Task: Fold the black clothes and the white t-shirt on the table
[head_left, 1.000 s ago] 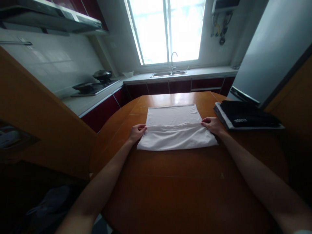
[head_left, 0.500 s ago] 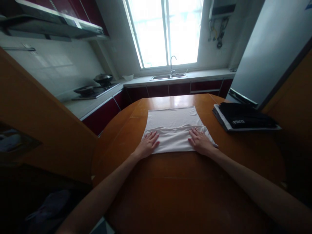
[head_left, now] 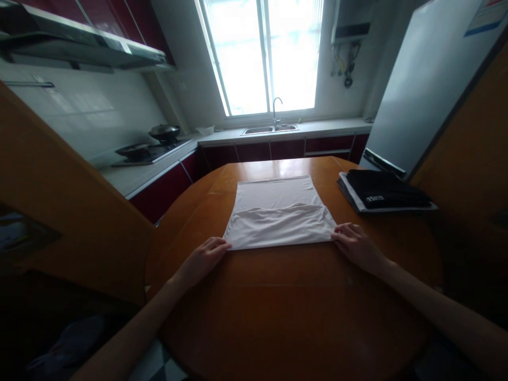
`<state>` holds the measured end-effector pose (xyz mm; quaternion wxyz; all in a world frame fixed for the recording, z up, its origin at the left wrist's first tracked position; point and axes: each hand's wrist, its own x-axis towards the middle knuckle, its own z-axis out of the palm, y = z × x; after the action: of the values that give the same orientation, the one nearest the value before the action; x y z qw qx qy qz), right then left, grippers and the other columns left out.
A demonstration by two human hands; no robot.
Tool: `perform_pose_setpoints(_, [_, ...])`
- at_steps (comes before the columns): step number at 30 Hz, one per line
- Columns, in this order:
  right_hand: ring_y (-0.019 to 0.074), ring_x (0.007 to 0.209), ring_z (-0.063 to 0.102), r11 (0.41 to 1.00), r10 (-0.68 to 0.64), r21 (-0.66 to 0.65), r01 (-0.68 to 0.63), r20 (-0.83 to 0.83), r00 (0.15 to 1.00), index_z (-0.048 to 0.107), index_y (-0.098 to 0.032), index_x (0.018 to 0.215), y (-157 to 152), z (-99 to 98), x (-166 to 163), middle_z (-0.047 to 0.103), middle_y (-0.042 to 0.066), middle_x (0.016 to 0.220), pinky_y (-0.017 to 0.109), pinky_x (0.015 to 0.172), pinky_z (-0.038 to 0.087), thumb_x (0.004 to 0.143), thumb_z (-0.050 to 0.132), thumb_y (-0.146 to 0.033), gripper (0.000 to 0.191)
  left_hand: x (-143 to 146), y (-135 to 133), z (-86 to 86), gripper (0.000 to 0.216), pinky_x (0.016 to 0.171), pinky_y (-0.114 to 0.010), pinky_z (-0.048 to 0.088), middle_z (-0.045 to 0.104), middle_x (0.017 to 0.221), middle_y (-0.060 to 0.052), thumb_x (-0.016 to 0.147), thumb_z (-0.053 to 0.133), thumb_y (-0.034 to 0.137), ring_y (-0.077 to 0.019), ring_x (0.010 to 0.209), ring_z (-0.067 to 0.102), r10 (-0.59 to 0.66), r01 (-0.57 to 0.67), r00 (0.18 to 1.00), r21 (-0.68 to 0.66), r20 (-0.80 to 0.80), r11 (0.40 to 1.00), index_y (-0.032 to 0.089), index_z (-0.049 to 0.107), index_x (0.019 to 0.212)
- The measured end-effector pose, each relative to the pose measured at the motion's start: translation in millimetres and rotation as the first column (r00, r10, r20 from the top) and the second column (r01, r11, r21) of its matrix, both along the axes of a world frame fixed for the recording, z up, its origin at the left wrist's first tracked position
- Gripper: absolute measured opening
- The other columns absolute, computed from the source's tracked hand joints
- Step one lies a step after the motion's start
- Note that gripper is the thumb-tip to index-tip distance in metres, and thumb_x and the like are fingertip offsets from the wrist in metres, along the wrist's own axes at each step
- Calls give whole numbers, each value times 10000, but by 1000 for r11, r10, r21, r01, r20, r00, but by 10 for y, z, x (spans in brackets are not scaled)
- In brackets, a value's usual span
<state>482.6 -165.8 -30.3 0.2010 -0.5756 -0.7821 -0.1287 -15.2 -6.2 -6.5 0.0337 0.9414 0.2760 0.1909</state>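
Observation:
A white garment (head_left: pixel 278 214) lies folded flat on the round wooden table (head_left: pixel 293 296), its near part doubled over the far part. My left hand (head_left: pixel 202 259) rests on the table with its fingertips at the garment's near left corner. At the near right corner sits my right hand (head_left: pixel 355 246), fingers touching the cloth's edge. Whether either hand pinches the cloth I cannot tell.
A stack of folded dark and grey clothes (head_left: pixel 381 193) lies at the table's right side. Behind it stands a refrigerator (head_left: pixel 416 90). A counter with a sink (head_left: pixel 270 128) and a stove with pans (head_left: pixel 153 145) runs along the far wall and left.
My hands moved from the fold's ends onto the cloth, pressed it flat, then slid outward and toward me to the two near corners.

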Motion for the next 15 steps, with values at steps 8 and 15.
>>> perform_pose_setpoints(8, [240,896,582,999,16,-34,-11,136,991,682,-182,876,-35,218,-70,665,93,921,355,837,438,903,508,-48,221,62,-118,143,277,844,-333,580,686,1023,-87,963,475,133,-210,945,662,19,-16,999,65,-49,998,222,723,1048])
perform_pose_setpoints(15, [224,881,587,970,137,-195,-145,-54,989,670,-240,874,-878,278,-216,665,61,923,357,828,457,853,549,-72,209,-349,-864,269,309,822,-280,558,697,997,-65,930,474,132,-184,906,665,-72,56,993,-168,-92,984,272,739,1004])
